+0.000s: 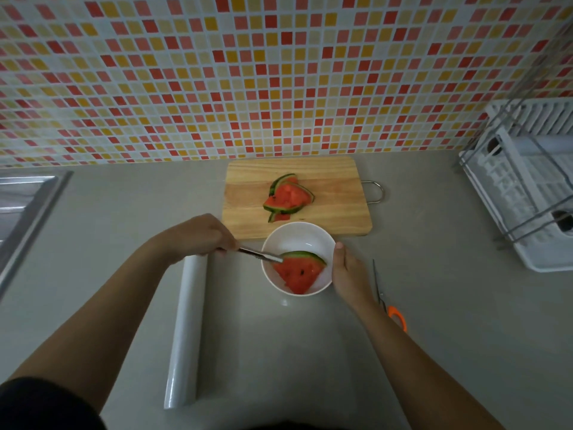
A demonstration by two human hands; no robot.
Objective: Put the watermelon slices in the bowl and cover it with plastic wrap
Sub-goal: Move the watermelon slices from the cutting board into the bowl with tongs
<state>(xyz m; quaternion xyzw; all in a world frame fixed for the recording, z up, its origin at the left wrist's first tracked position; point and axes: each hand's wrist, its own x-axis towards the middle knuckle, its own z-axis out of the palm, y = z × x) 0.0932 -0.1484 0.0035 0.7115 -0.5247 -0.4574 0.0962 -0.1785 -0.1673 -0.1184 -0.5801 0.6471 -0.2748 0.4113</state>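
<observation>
The left hand (201, 234) is closed around the handle of metal tongs (260, 255). The tips of the tongs touch the green rind of one watermelon slice (299, 271), but I cannot tell if they still pinch it. This slice lies inside the white bowl (297, 237), with its point toward the person. The right hand (348, 271) rests against the right side of the bowl, the fingers together and curved on its wall, the thumb at the rim.

The bowl stands on the grey counter (279, 352), just in front of the wooden cutting board (335, 193). On the board lie the other watermelon slices (288, 197), in a small pile. The roll of plastic wrap (186, 330) lies on the counter to the left of the bowl, partly under the left forearm. Scissors (389, 305) with orange handles lie to the right, beside the right wrist. A white dish rack (527, 187) stands at the far right, and a steel sink (24, 200) is at the left edge.
</observation>
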